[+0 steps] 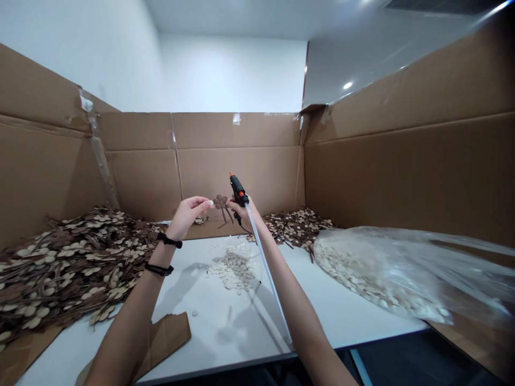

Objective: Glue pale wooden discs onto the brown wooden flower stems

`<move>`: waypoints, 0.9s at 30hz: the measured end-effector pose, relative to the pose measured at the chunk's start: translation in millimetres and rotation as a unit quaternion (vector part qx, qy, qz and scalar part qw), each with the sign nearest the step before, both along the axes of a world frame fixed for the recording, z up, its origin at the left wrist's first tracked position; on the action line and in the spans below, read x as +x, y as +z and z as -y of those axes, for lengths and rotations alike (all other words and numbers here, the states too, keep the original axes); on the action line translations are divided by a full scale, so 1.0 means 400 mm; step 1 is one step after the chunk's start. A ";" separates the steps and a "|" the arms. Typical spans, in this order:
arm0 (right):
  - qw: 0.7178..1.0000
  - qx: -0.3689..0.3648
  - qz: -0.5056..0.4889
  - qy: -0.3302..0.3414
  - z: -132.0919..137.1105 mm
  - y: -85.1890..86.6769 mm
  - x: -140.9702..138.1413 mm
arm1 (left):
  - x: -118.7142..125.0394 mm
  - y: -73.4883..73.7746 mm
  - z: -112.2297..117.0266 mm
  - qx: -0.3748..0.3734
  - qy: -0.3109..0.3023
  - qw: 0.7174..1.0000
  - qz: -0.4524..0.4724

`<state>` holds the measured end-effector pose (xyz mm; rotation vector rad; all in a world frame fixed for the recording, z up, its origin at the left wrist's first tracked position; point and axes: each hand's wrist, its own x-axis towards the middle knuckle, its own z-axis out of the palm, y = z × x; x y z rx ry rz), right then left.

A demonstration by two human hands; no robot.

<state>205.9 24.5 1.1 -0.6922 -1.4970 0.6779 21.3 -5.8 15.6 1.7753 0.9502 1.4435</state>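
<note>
Between the thumb and fingers of my left hand [190, 212] is a small white disc [211, 203], close to the petals of a brown flower [220, 201] with thin dangling strips. My right hand [246, 210] holds a black glue gun [238, 188] with its orange tip pointing up, and a long whitish glue stick [267, 273] sticks out of its rear along my forearm. The fingertips of that same hand also pinch the flower's edge. Below both hands, a loose pile of white discs [235, 268] lies on the white table [322, 316].
A big heap of brown and cream flowers [80, 262] covers the left side; a smaller heap [295, 225] lies at the back right. A clear plastic bag of white discs [374, 273] rests on the right. Cardboard walls [241, 166] surround the table. A cardboard piece [169, 338] lies at front left.
</note>
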 end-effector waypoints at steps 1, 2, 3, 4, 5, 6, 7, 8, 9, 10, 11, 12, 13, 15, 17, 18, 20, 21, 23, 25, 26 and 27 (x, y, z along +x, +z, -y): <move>1.000 0.001 -0.002 0.004 0.003 0.000 -0.001 | 0.002 0.003 0.004 0.000 0.005 1.000 -0.006; 1.000 0.001 -0.004 0.007 0.006 0.001 -0.003 | 0.004 0.004 0.006 0.005 0.012 1.000 -0.013; 1.000 -0.002 -0.004 0.012 0.009 0.001 -0.005 | 0.005 0.005 0.007 0.015 0.021 0.999 -0.020; 1.000 -0.005 -0.001 0.016 0.011 0.000 -0.007 | 0.006 0.005 0.007 0.031 0.029 0.999 -0.027; 1.000 -0.009 0.005 0.022 0.013 0.000 -0.010 | 0.007 0.004 0.005 0.048 0.038 0.997 -0.036; 0.999 -0.014 0.010 0.028 0.014 0.000 -0.012 | 0.008 0.001 0.002 0.068 0.047 0.996 -0.046; 0.999 -0.019 0.014 0.034 0.016 0.000 -0.015 | 0.009 -0.002 -0.001 0.090 0.063 0.992 -0.057; 0.999 -0.022 0.017 0.040 0.017 0.001 -0.017 | 0.010 -0.006 -0.005 0.119 0.087 0.986 -0.073; 0.999 -0.024 0.019 0.045 0.018 0.001 -0.019 | 0.012 -0.010 -0.009 0.157 0.116 0.976 -0.092; 0.998 -0.024 0.022 0.049 0.019 0.001 -0.021 | 0.014 -0.014 -0.012 0.204 0.147 0.961 -0.114; 0.998 -0.022 0.027 0.053 0.020 0.002 -0.022 | 0.015 -0.017 -0.015 0.256 0.175 0.941 -0.136; 0.998 -0.019 0.031 0.057 0.020 0.002 -0.023 | 0.017 -0.020 -0.016 0.306 0.194 0.919 -0.157; 0.997 -0.017 0.035 0.062 0.020 0.002 -0.024 | 0.018 -0.023 -0.017 0.348 0.204 0.898 -0.177; 0.996 -0.009 0.034 0.080 0.021 0.001 -0.025 | 0.020 -0.027 -0.017 0.398 0.210 0.867 -0.213; 0.995 0.001 0.027 0.094 0.022 0.000 -0.025 | 0.020 -0.029 -0.017 0.421 0.219 0.846 -0.244; 0.995 0.006 0.027 0.099 0.024 0.000 -0.025 | 0.019 -0.030 -0.018 0.427 0.225 0.837 -0.258; 0.994 0.009 0.025 0.102 0.026 0.000 -0.025 | 0.016 -0.032 -0.021 0.437 0.237 0.822 -0.278; 0.994 0.008 0.023 0.103 0.027 0.000 -0.025 | 0.014 -0.034 -0.023 0.442 0.242 0.815 -0.285; 0.994 0.004 0.014 0.109 0.027 0.000 -0.026 | 0.011 -0.036 -0.028 0.459 0.253 0.797 -0.300; 0.994 0.006 0.008 0.107 0.025 0.000 -0.026 | 0.009 -0.038 -0.032 0.478 0.263 0.775 -0.319; 0.994 0.008 0.009 0.105 0.024 -0.001 -0.026 | 0.008 -0.039 -0.034 0.487 0.267 0.763 -0.330; 0.995 0.008 0.010 0.103 0.023 -0.002 -0.027 | 0.007 -0.039 -0.034 0.493 0.271 0.753 -0.340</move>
